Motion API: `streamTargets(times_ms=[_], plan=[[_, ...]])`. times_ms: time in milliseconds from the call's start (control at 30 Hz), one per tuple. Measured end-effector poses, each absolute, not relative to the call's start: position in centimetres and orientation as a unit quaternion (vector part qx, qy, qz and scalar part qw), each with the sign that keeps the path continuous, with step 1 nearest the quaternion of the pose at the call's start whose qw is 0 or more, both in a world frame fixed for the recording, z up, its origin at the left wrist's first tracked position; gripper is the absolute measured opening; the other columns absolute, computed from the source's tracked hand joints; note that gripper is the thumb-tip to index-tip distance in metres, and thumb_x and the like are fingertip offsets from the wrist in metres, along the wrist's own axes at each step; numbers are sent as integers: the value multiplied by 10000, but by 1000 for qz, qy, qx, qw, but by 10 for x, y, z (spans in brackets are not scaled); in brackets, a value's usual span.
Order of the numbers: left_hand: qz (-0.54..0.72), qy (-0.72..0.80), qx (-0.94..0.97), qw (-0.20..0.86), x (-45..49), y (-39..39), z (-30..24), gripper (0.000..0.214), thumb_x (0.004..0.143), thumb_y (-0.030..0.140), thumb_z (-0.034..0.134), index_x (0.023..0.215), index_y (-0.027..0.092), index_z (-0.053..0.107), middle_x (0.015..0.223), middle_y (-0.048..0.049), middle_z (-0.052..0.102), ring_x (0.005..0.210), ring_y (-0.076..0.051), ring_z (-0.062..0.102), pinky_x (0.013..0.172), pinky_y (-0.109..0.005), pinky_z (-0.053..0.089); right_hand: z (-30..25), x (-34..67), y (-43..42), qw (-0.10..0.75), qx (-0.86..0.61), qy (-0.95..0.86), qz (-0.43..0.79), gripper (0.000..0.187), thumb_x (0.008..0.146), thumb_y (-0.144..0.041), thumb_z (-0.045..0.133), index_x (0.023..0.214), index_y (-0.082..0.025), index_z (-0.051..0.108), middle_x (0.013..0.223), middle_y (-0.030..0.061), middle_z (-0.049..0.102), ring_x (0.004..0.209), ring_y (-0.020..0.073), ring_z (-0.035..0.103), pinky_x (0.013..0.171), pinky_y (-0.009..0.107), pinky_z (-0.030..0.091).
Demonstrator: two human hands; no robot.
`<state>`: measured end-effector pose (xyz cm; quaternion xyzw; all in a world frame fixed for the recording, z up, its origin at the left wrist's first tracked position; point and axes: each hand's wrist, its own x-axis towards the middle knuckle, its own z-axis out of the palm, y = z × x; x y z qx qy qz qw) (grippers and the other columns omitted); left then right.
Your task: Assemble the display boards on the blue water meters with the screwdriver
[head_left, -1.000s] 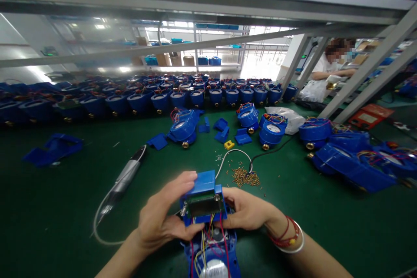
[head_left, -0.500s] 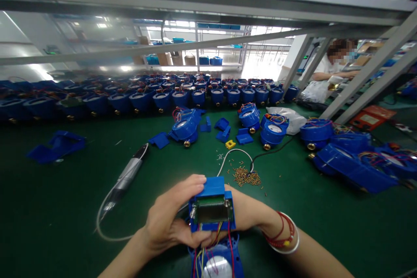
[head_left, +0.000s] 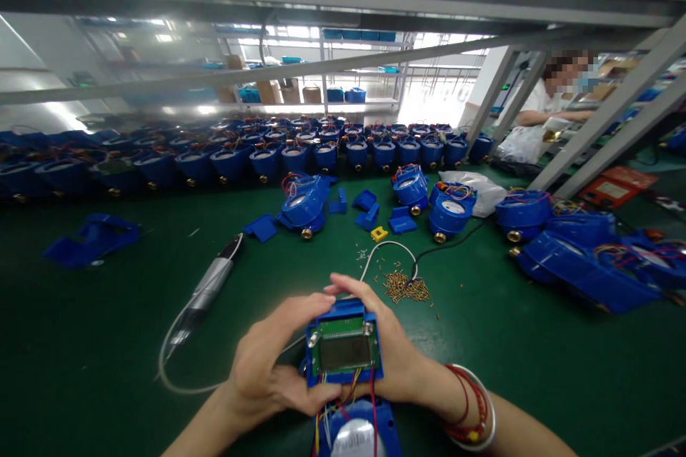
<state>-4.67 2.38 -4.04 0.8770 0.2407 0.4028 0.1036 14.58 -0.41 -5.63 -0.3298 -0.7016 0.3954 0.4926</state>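
Both my hands grip a blue display module (head_left: 344, 348) with a green circuit board and grey LCD facing me. My left hand (head_left: 265, 365) wraps its left side, thumb beneath. My right hand (head_left: 394, 351), with red and white bracelets at the wrist, curls over the top and right side. Coloured wires run from the module down to a blue meter body (head_left: 356, 432) at the bottom edge.
An electric screwdriver (head_left: 206, 289) with a white cable lies on the green mat (head_left: 96, 343) to the left. A pile of small brass screws (head_left: 406, 288) lies just beyond my hands. Several blue meters (head_left: 300, 208) and loose covers (head_left: 91, 237) fill the bench. A person (head_left: 557, 93) works at back right.
The module has tipped its display more squarely toward me. My right hand's fingers have come up over its top edge.
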Motion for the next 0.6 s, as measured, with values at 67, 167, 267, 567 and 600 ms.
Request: streamTargets(times_ms=[67, 167, 267, 567, 600], plan=[[405, 243, 876, 98, -47, 23, -42, 690, 601, 393, 752, 1187, 137, 492, 1030, -123, 684, 917, -222, 678, 828, -279, 562, -56, 145, -5, 491, -331, -719, 363, 851, 552, -474, 811, 1259, -204, 423, 1168, 103, 532, 1062, 261, 547, 922, 397, 456], [410, 247, 871, 110, -47, 21, -46, 673, 632, 402, 737, 1200, 152, 477, 1021, -115, 683, 918, -229, 676, 813, -301, 572, -55, 144, -6, 502, -346, -722, 326, 788, 571, -463, 797, 1225, -190, 452, 1110, 99, 549, 1004, 243, 570, 869, 366, 489], [423, 234, 868, 115, -48, 21, -49, 660, 668, 437, 723, 1211, 157, 473, 1037, -122, 669, 966, -253, 656, 837, -350, 567, -55, 143, -9, 510, -348, -728, 298, 707, 627, -408, 766, 1223, -199, 448, 1103, 100, 551, 1000, 236, 572, 857, 361, 499], [493, 250, 826, 115, -61, 0, -43, 695, 630, 347, 799, 1230, 242, 466, 1370, -108, 380, 1172, -307, 510, 971, -509, 484, -56, 147, -9, 517, -339, -734, 282, 700, 634, -455, 770, 1200, -188, 457, 1115, 111, 561, 1014, 246, 561, 874, 375, 482], [486, 249, 832, 97, -63, -3, -40, 553, 662, 216, 783, 1147, 253, 519, 1354, -68, 395, 1180, -276, 502, 1006, -499, 460, -56, 147, -9, 517, -340, -732, 284, 707, 627, -478, 770, 1193, -188, 461, 1114, 109, 561, 1014, 245, 561, 876, 373, 479]])
